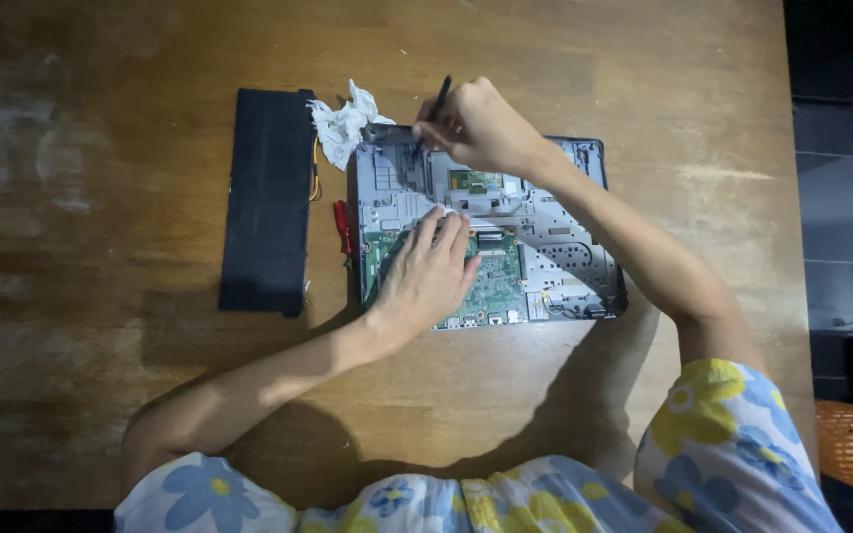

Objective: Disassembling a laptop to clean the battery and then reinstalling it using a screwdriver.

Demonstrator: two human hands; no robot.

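- The black battery (269, 200) lies flat on the desk (101, 148), well to the left of the laptop and apart from both my hands.
- A crumpled tissue (345, 123) sits at the laptop's far left corner, with a small red tool (342, 226) along its left edge.
- My left hand (429, 279) lies palm down and unclenched on the green board (494, 286), fingertips touching a white scrap on the silver frame; it grips nothing, it only steadies.
- The opened laptop (575, 247) lies under both hands, near the desk's middle.
- My right hand (481, 126) is clenched around a thin black tool (436, 107), its tip down at the laptop's far edge, just right of the tissue.
- To do this well, I judge I should keep the left hand's weight light on the board, hold the tool steady, and work its tip gently so it does not slip.
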